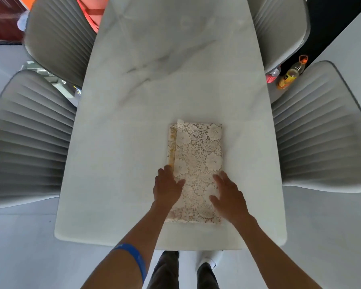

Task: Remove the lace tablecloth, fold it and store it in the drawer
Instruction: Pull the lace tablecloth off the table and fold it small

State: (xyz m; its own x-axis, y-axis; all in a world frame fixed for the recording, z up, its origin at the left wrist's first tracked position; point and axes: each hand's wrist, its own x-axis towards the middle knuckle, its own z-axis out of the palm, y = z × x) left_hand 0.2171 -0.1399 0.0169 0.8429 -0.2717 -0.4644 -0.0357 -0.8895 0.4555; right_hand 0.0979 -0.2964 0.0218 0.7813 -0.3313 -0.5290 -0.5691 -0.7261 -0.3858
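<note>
The cream lace tablecloth (198, 151) lies folded into a narrow upright rectangle on the white marble table (154, 80), near the front edge. A strip of a lower layer with a yellowish trim shows along its left side. My left hand (167, 187) rests flat on the cloth's lower left edge, fingers spread. On the cloth's lower right part lies my right hand (227, 197), palm down with the fingers apart. Neither hand grips the fabric. No drawer is in view.
Grey ribbed chairs flank the table: two on the left (29, 138) and two on the right (321, 126). On the floor at the right stand a yellow-labelled bottle (291, 75) and a red-labelled bottle (272, 77). My legs show below the table's front edge.
</note>
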